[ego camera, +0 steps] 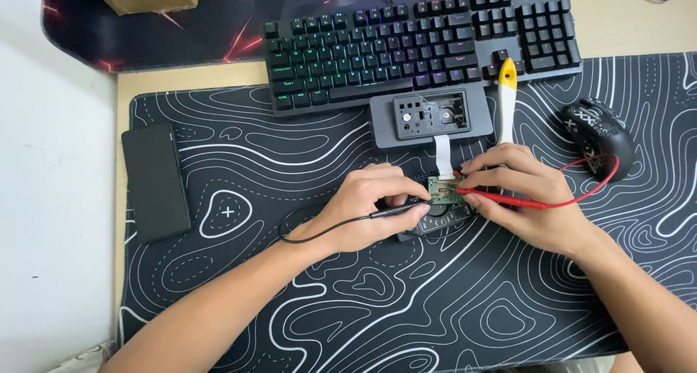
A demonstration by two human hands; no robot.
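At centre frame, on the patterned desk mat (435, 300), a small green circuit board (443, 191) rests over a dark device (439, 219). The left hand (367, 209) is closed round a black probe (396, 211), tip at the board's left edge. The right hand (519, 199) pinches a red probe (501, 199) against its right edge. Above lie an opened grey housing (428, 117) and a keyboard (421, 42); a phone (155, 182) sits at left, a mouse (599, 137) at right.

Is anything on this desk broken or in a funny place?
The grey gadget below the keyboard lies opened, its insides bare and a white ribbon hanging out. A yellow-tipped tool rests across the keyboard's edge. Both hands press probes onto a small green circuit board.
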